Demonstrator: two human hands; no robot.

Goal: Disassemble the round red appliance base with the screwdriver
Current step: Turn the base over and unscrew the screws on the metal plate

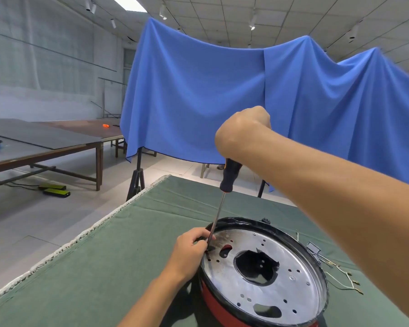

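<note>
Round red appliance base (222, 303) lying bottom-up at the near right of a table under a green cloth (92, 267), black rim (241, 220) ringing a silver metal plate (291, 279) pierced with small holes and a big ragged central opening; inside that opening only dark parts, probably black plastic, too shadowed to tell. Loose wires (340, 277) with small terminals trailing on the cloth just beside the base's right side, next to a small metal bracket (313, 247). Beyond the table a pale tiled floor, a blue sheet (222, 90) draped over stands, long dark tables (45, 138) at the left carrying a small orange item (106, 125), two green-topped boxes (56, 189) on the floor beneath, panelled ceiling with spotlights above. Screwdriver (229, 175) held nearly upright, long axis leaning slightly right at the top, black handle up, thin shaft running down and a little left, tip down on the plate's far left edge. Right hand (243, 131) wrapped round the top of the handle, forearm crossing in from the right. Left hand (191, 249) at the base's left rim, fingers curled and pinching the lower shaft near the tip, touching a small dark part there
</note>
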